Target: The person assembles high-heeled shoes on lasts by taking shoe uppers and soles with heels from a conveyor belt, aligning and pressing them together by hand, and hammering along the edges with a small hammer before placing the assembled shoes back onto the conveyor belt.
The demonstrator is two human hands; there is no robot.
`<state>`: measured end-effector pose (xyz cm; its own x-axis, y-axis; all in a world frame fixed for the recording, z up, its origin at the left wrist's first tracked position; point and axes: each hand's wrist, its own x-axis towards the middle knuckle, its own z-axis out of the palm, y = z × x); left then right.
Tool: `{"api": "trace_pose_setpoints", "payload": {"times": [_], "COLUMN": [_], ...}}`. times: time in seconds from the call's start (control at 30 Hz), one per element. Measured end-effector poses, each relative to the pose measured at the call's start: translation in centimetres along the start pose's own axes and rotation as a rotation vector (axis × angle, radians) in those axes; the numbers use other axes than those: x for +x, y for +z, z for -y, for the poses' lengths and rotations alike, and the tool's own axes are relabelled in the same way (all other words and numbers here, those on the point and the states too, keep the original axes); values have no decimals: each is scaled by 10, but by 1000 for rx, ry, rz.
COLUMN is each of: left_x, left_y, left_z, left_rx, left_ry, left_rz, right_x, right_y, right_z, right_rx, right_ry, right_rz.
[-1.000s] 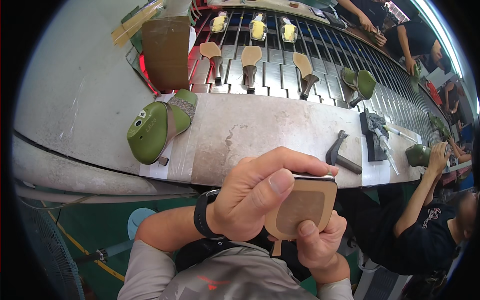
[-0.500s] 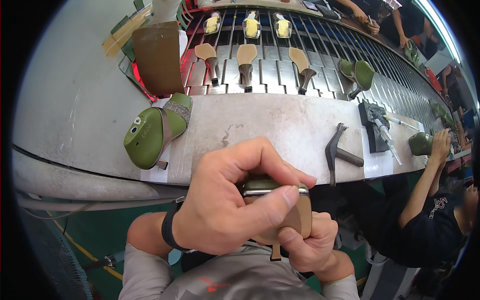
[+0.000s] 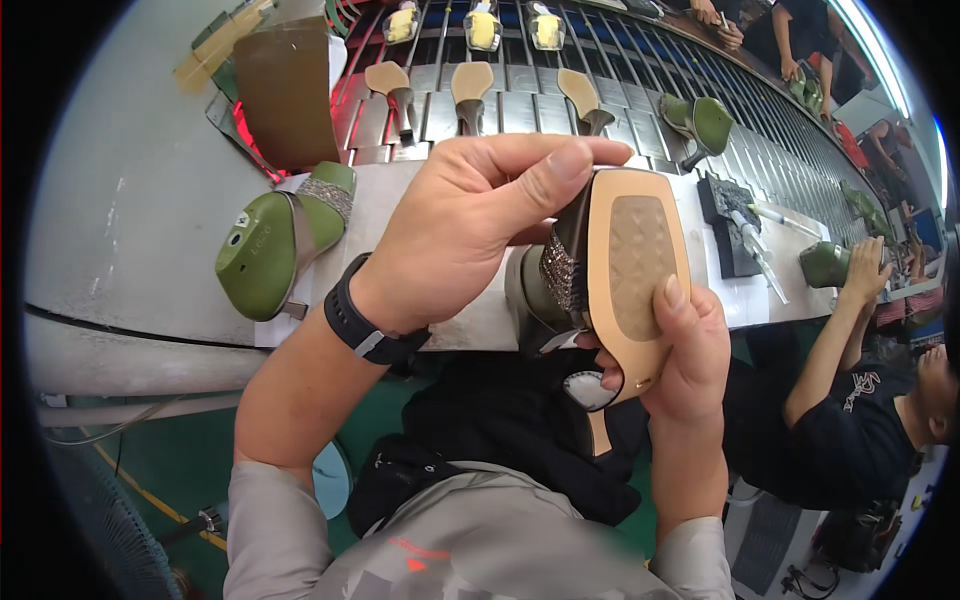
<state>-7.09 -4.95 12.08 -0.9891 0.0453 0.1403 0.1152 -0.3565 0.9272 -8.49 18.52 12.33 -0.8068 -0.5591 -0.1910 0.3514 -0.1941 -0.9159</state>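
Observation:
A heeled sandal on a green shoe last is raised before me, its tan sole (image 3: 640, 250) facing up, with a quilted middle patch. A glittery strap (image 3: 558, 268) shows at its left side. My right hand (image 3: 690, 350) is closed around the narrow part near the heel, thumb on the sole and fingers behind. At the toe end my left hand (image 3: 465, 215) is closed on the sandal's edge, thumb and forefinger along it; its other fingertips are partly hidden. The heel (image 3: 598, 432) points down toward my lap.
Another strapped sandal on a green last (image 3: 262, 250) lies on the bench at left. Heeled soles (image 3: 472, 85) and yellow-filled trays (image 3: 483, 28) sit on the conveyor, beside a green last (image 3: 708, 125). Syringes (image 3: 760, 260) rest on a black block (image 3: 722, 205). A co-worker's hand (image 3: 868, 268) is at right.
The sandal has been lifted away from my body and turned so its sole faces up. Both hands moved up with it. The hammer on the bench is now hidden. My view has shifted slightly.

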Motion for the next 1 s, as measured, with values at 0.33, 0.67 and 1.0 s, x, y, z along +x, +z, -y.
{"api": "trace_pose_setpoints", "payload": {"times": [0.33, 0.67, 1.0], "left_x": [19, 16, -2], "left_y": [4, 5, 13], "left_z": [19, 21, 21], "left_rx": [179, 144, -16], "left_ry": [239, 212, 180], "left_rz": [67, 114, 204], "right_x": [14, 20, 15], "right_y": [-27, -31, -18], "right_z": [-8, -13, -9], "right_rx": [6, 30, -72], "right_ry": [-148, -189, -202], "right_rz": [84, 94, 20]}}
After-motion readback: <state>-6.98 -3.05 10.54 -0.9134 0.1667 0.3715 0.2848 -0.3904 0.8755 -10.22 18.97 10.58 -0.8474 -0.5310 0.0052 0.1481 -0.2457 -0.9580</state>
